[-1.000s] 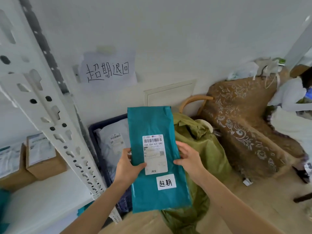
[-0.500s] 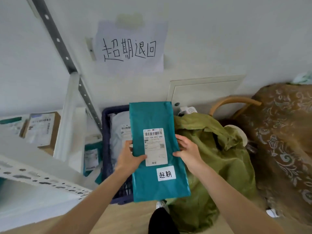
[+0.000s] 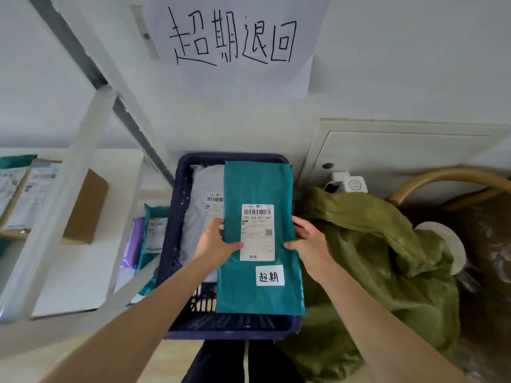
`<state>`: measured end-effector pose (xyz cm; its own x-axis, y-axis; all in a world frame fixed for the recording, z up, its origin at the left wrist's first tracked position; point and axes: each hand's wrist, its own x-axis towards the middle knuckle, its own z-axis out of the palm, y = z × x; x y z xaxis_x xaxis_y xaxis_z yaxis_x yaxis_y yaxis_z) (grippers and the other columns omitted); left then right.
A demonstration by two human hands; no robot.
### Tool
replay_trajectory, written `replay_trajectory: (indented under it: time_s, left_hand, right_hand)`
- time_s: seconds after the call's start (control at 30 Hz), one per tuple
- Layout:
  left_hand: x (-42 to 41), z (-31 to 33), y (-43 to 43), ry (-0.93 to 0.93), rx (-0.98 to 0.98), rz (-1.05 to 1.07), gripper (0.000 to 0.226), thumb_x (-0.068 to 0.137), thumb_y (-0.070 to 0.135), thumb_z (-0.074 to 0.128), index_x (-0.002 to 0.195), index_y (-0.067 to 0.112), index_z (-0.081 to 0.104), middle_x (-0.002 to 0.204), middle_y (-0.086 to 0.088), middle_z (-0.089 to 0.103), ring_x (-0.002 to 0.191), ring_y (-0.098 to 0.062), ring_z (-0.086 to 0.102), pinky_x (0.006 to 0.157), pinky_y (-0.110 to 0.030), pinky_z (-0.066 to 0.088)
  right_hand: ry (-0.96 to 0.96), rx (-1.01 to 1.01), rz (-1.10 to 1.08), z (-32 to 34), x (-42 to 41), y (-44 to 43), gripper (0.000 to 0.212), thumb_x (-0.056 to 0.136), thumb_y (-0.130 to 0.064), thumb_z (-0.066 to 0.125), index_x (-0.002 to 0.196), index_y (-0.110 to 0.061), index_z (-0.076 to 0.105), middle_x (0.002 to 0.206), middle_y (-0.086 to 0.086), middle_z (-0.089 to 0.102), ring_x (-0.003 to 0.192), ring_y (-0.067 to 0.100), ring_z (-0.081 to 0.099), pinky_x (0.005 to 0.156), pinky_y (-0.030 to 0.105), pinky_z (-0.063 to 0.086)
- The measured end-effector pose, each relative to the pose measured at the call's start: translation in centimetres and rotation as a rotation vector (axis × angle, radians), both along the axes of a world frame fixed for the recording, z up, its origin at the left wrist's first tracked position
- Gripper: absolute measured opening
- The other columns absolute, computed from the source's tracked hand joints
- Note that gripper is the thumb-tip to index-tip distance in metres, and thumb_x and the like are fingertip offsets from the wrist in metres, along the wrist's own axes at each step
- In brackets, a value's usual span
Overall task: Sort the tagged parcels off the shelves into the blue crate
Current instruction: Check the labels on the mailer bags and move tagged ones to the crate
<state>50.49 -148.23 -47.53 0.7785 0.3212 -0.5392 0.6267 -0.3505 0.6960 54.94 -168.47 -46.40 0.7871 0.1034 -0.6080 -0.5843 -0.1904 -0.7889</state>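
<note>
I hold a flat teal parcel [image 3: 257, 186] with a white shipping label and a small handwritten tag, right over the dark blue crate [image 3: 179, 205]. My left hand [image 3: 214, 244] pinches its left edge with the thumb on the label. My right hand [image 3: 309, 241] grips its right edge. A grey parcel [image 3: 203, 194] with a barcode label lies inside the crate, partly hidden by the teal one.
A white metal shelf unit [image 3: 83, 150] stands left with a cardboard box [image 3: 83, 208], a teal parcel [image 3: 154, 228] and a purple parcel [image 3: 134, 241]. A green sack [image 3: 373, 258] sits right of the crate. A handwritten paper sign [image 3: 235, 42] hangs on the wall.
I have stepped closer and the view tilted down. The teal parcel now hangs over the crate instead of in front of it. Both hands keep their hold.
</note>
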Motion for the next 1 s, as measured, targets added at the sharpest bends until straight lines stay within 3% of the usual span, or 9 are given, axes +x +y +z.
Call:
replay_trajectory:
  time_s: [0.1,0.27,0.5,0.6,0.7,0.77,0.87,0.93,1.0]
  left_hand:
    - [1.6,-1.4,0.8,0.016,-0.02,0.028,0.064,0.074,0.01,0.079,0.127,0.013,0.043,0.109,-0.002,0.062,0.087,-0.018,0.063,0.067,-0.026,0.056]
    - [3.8,-4.0,2.6,0.067,-0.034,0.052,0.064,0.075,0.011,0.079,0.128,0.014,0.043,0.108,-0.002,0.063,0.083,-0.015,0.064,0.068,-0.029,0.057]
    - [5.7,-6.7,3.9,0.115,-0.025,0.05,0.054,0.08,0.012,0.075,0.125,0.017,0.047,0.099,0.005,0.059,0.078,-0.01,0.06,0.057,-0.018,0.049]
    - [6.4,-7.4,4.3,0.129,-0.028,0.055,0.048,0.084,0.01,0.07,0.126,0.017,0.048,0.107,0.0,0.061,0.08,-0.014,0.061,0.055,-0.021,0.048]
    - [7.1,-7.7,4.5,0.1,-0.019,0.06,0.057,0.085,0.006,0.067,0.133,0.021,0.041,0.105,0.0,0.061,0.079,-0.013,0.059,0.055,-0.021,0.047]
    - [7.5,-8.0,4.7,0.055,-0.003,0.006,0.072,0.085,0.003,0.066,0.142,0.029,0.03,0.103,0.005,0.058,0.082,-0.013,0.06,0.058,-0.022,0.051]
    - [8.2,-8.4,5.1,0.024,0.086,-0.19,0.088,0.084,0.01,0.069,0.146,0.045,0.019,0.126,0.002,0.054,0.096,-0.014,0.059,0.074,-0.031,0.056]
    - [8.9,-8.4,5.4,0.052,0.286,-0.357,0.088,0.084,0.022,0.071,0.146,0.048,0.015,0.134,-0.004,0.044,0.111,-0.02,0.052,0.087,-0.037,0.052]
    - [9.7,-8.4,5.5,0.061,0.563,-0.564,0.083,0.085,0.036,0.068,0.147,0.047,0.014,0.151,-0.007,0.022,0.133,-0.026,0.032,0.104,-0.042,0.04]
  right_hand:
    - [0.026,-0.004,-0.001,-1.3,1.9,0.8,0.058,0.08,0.016,0.06,0.124,-0.021,0.053,0.101,-0.018,0.054,0.095,0.006,0.054,0.075,0.019,0.048]
    - [0.093,-0.023,0.016,-3.8,4.6,2.9,0.063,0.08,0.015,0.061,0.133,-0.018,0.05,0.12,-0.007,0.055,0.11,0.012,0.052,0.08,0.025,0.048]
    - [0.128,-0.062,0.032,-6.3,6.8,4.3,0.058,0.087,0.008,0.059,0.137,-0.016,0.044,0.126,0.0,0.054,0.104,0.011,0.053,0.079,0.023,0.051]
    - [0.121,-0.081,0.065,-6.8,7.5,4.5,0.058,0.089,0.006,0.058,0.138,-0.017,0.04,0.128,0.001,0.053,0.104,0.01,0.054,0.092,0.035,0.051]
    - [0.071,-0.147,0.191,-7.3,8.2,4.9,0.07,0.087,0.003,0.061,0.143,-0.024,0.03,0.137,-0.001,0.047,0.122,0.017,0.05,0.102,0.044,0.046]
    - [-0.009,-0.233,0.322,-7.8,8.4,5.4,0.082,0.086,0.003,0.062,0.149,-0.029,0.019,0.148,0.0,0.038,0.134,0.022,0.041,0.106,0.047,0.042]
    - [-0.127,-0.42,0.543,-8.0,8.9,6.0,0.09,0.087,0.001,0.06,0.152,-0.033,0.007,0.153,0.003,0.032,0.132,0.025,0.043,0.103,0.039,0.043]
    - [-0.184,-0.517,0.648,-8.4,9.4,6.5,0.087,0.09,-0.004,0.059,0.152,-0.035,0.006,0.153,0.006,0.028,0.128,0.026,0.046,0.099,0.034,0.045]
    - [-0.209,-0.571,0.709,-8.9,9.9,6.9,0.081,0.093,-0.01,0.057,0.152,-0.037,0.008,0.157,0.007,0.016,0.127,0.026,0.048,0.097,0.031,0.046]
